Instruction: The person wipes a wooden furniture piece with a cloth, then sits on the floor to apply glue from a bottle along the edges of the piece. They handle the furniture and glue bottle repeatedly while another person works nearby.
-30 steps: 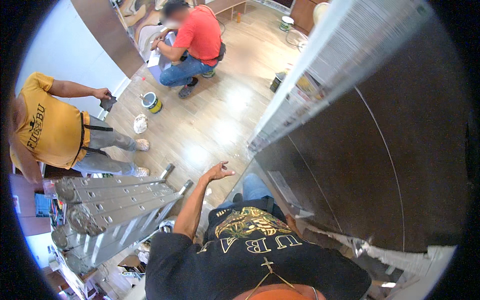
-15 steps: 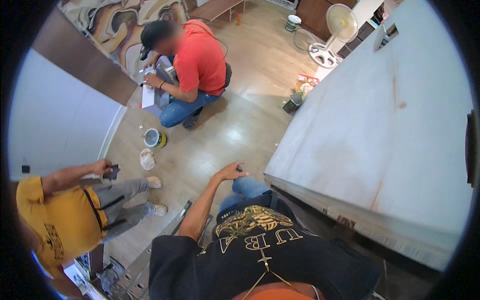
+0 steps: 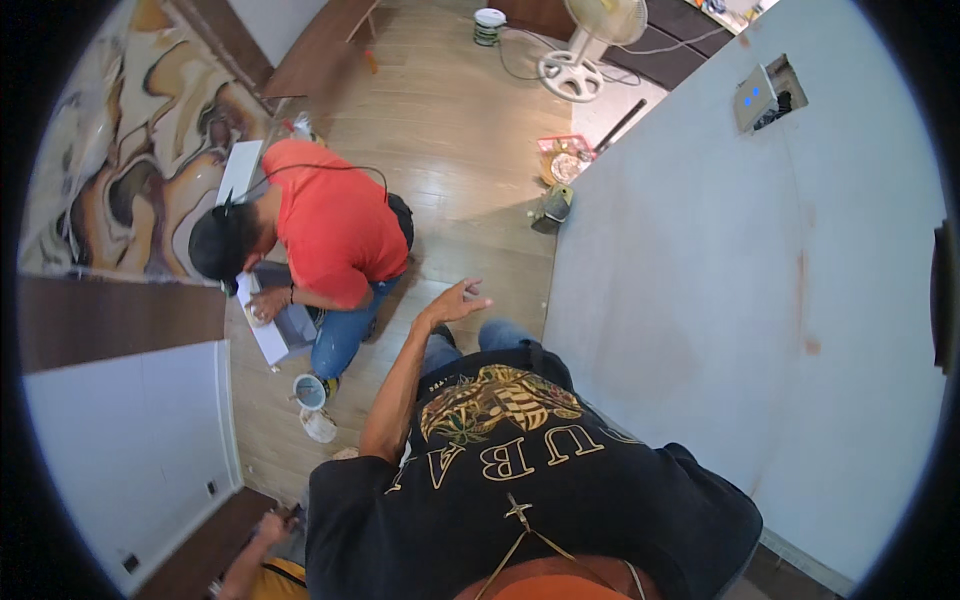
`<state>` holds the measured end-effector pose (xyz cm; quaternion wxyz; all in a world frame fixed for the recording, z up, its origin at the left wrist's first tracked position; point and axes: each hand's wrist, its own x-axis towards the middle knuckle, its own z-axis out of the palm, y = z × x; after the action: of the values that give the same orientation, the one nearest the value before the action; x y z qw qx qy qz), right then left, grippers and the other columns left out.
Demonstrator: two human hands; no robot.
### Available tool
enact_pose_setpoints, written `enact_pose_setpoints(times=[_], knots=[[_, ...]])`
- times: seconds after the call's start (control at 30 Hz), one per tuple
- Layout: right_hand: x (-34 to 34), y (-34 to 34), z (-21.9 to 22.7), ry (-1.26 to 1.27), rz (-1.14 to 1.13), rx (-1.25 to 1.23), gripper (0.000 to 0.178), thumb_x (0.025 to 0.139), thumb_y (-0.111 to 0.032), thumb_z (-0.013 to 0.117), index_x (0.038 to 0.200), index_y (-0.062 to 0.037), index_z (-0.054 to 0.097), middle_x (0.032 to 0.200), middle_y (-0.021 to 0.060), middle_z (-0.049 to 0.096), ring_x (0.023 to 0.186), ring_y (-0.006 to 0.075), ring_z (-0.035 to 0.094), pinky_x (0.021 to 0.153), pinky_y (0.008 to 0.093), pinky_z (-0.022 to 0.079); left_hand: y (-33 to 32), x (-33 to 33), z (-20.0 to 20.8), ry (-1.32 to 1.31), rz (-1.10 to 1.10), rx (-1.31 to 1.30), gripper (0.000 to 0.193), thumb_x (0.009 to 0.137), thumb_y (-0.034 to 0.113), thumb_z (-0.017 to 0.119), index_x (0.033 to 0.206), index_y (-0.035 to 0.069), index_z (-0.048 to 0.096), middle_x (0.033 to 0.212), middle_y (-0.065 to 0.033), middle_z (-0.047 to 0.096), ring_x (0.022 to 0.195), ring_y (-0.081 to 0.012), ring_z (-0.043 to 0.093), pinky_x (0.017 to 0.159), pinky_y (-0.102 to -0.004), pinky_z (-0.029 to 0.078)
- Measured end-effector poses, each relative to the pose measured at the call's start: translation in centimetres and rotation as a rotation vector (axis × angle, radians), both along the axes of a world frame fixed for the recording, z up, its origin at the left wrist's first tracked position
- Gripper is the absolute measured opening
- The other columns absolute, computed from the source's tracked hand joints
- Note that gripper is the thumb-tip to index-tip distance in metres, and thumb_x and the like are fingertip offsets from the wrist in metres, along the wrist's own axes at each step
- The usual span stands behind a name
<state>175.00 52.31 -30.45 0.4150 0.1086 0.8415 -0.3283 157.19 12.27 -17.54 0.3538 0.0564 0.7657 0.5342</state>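
My left hand [image 3: 456,303] hangs in front of my body at the end of a bent bare arm. Its fingers are loosely apart, and nothing shows between them. It hovers over the wood-look floor [image 3: 450,150], just above my jeans [image 3: 505,336]. To its right rises the pale painted wall panel [image 3: 680,330], not touched by the hand. My right arm and hand are out of sight beyond the black sleeve.
A co-worker in red [image 3: 330,220] crouches at left, hands at a white-and-grey box [image 3: 290,325]. Nearby stands an open paint bucket [image 3: 311,391] beside a pale crumpled item [image 3: 319,425]. A white fan [image 3: 572,76], a dark container [image 3: 551,210] and an open switch box [image 3: 757,100] lie ahead. A yellow-clad person [image 3: 275,580] is lower left.
My view has swung so the crouching co-worker sits lower left, and the person in yellow has mostly left the picture. My left hand's fingers are more spread. The co-worker bends lower over the box.
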Motion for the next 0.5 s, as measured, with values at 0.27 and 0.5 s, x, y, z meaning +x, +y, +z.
enact_pose_setpoints(times=[0.27, 0.5], knots=[[-10.9, -2.4, 1.1, 0.322, -0.035, 0.070, 0.035, 0.101, -0.033, 0.048, 0.094, -0.0091, 0.072, 0.084, 0.0151, 0.070, 0.071, 0.0280, 0.065, 0.064, 0.0439, 0.050, -2.8, -21.0, 3.1, 0.014, -0.031, 0.146, 0.090, 0.085, 0.048, 0.078, 0.150, -0.001, 0.040, 0.133, -0.0228, 0.060, 0.115, -0.0287, 0.061, 0.099, -0.0392, 0.050], [-41.8, -3.5, -0.8, 0.161, -0.087, 0.150, 0.045, 0.099, -0.043, 0.049, 0.081, -0.0091, 0.072, 0.064, 0.0127, 0.066, 0.057, 0.0328, 0.062, 0.059, 0.0465, 0.049, -6.0, -40.9, -0.7, -0.106, 0.155, 0.073, 0.089, 0.087, 0.048, 0.077, 0.152, 0.002, 0.038, 0.138, -0.0196, 0.057, 0.118, -0.0291, 0.061, 0.102, -0.0399, 0.049]])
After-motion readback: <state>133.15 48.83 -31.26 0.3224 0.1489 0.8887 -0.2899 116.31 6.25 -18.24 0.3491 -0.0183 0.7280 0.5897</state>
